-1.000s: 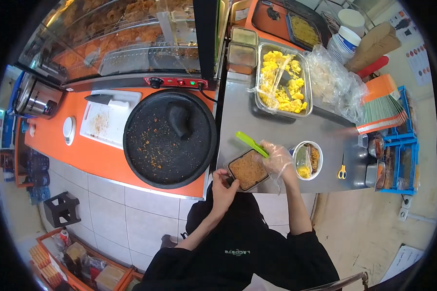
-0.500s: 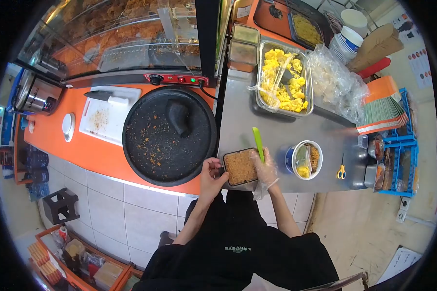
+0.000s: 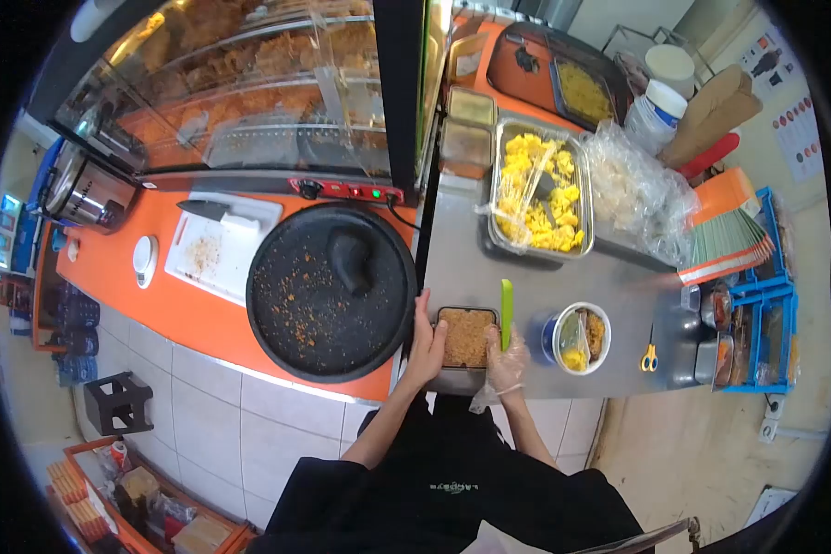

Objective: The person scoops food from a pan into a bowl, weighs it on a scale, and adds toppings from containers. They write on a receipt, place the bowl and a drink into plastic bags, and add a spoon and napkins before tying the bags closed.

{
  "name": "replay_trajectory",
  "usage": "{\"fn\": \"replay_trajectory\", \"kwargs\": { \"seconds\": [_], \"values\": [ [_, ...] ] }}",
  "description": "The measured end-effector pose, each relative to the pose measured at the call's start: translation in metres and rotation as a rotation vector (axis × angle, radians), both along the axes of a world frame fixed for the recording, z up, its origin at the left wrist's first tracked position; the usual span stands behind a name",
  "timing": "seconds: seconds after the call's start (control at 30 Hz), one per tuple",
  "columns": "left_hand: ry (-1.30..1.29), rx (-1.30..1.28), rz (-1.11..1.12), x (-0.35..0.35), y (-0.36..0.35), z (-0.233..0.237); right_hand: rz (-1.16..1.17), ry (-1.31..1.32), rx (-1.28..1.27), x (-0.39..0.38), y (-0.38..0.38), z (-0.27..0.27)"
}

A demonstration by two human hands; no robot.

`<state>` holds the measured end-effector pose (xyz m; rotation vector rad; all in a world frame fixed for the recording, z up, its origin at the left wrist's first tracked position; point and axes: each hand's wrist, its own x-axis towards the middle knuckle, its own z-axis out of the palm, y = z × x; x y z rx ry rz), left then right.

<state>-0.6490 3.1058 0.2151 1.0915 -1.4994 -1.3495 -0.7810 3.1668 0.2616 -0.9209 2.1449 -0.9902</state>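
A black square container [image 3: 468, 338] packed with brown, grainy food sits at the counter's near edge, between my two hands. My bare left hand [image 3: 424, 343] lies along its left side, fingers stretched out and the thumb against the rim. My right hand [image 3: 505, 365], in a clear plastic glove, is closed around a bright green utensil handle [image 3: 507, 309] that points away from me; the utensil's other end is hidden. That hand also rests against the container's right side. Right of it stands a round white-and-blue tub [image 3: 551, 340] with yellow and brown food and a small clear packet.
Beyond my hands is a clear tray of yellow scrambled egg [image 3: 549, 194]. On the left are a round black pan [image 3: 295, 305] with crumbs, a white cutting board [image 3: 212, 247] with a knife, and a glass food cabinet [image 3: 249, 92]. Yellow-handled scissors [image 3: 650, 358] lie right.
My left hand has gone from pinching the container's left edge to lying straight along its side. The container now sits squarer. The green handle has turned more upright. The camera view has shifted.
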Motion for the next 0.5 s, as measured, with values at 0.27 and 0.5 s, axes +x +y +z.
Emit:
{"fn": "replay_trajectory", "kwargs": {
  "seconds": [0.27,0.5],
  "values": [
    [0.104,0.493,0.337,-0.042,-0.051,0.043,0.152,0.373,-0.378,-0.020,-0.090,0.029],
    [0.192,0.432,0.448,-0.088,-0.156,0.014,0.298,0.192,-0.201,-0.062,-0.102,0.042]
  ]
}}
